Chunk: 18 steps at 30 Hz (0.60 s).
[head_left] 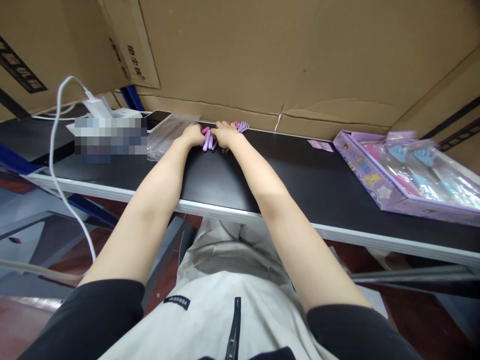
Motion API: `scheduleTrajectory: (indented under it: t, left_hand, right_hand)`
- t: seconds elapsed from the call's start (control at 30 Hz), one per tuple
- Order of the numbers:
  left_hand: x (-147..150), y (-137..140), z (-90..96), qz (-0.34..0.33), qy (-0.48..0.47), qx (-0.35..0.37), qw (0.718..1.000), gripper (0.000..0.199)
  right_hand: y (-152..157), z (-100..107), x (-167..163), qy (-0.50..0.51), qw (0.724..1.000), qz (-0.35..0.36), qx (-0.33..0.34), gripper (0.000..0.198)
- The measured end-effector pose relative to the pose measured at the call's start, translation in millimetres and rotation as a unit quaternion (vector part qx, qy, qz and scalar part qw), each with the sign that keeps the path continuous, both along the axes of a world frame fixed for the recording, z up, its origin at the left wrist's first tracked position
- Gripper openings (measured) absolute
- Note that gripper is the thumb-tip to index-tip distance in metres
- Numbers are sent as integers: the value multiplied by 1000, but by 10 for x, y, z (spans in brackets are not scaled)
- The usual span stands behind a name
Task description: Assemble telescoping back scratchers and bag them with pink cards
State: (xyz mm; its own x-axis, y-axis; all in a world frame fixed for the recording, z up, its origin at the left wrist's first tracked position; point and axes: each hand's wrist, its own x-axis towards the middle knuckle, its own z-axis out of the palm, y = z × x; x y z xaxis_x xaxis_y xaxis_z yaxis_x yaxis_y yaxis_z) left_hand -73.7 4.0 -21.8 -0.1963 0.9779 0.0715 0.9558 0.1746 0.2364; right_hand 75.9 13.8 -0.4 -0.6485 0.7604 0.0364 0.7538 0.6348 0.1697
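Note:
Several small back scratchers with purple and pink handles [207, 142] lie bunched on the black tabletop at its far side. Their claw-shaped pink and purple heads [243, 127] stick out beyond my right hand. My left hand [192, 135] is closed at the handle end, with its fingers curled against a pink handle. My right hand [225, 134] is closed over the middle of the bunch, its fingers bent down around the rods. The fingers partly hide the scratchers, so which ones each hand grips is hard to make out.
Clear plastic sleeves [165, 139] lie left of my hands, near a phone [158, 120] and a white charger with its cable [60, 150]. A purple display box [369, 182] holding bagged scratchers stands at right, beside small pink cards [320, 145]. Cardboard walls [300, 55] enclose the back.

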Motion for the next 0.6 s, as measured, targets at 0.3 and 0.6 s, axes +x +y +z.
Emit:
scheduleTrajectory:
  t: [0.3,0.6]
  left_hand:
    - [-48,30,-22,5,-56,28,998,59]
    - [-30,80,-52,-34,-83,46,995,57]
  right_hand:
    - [141,-94,65,48,997,55,30,56]
    - [75,126,168,48,995,50,69,50]
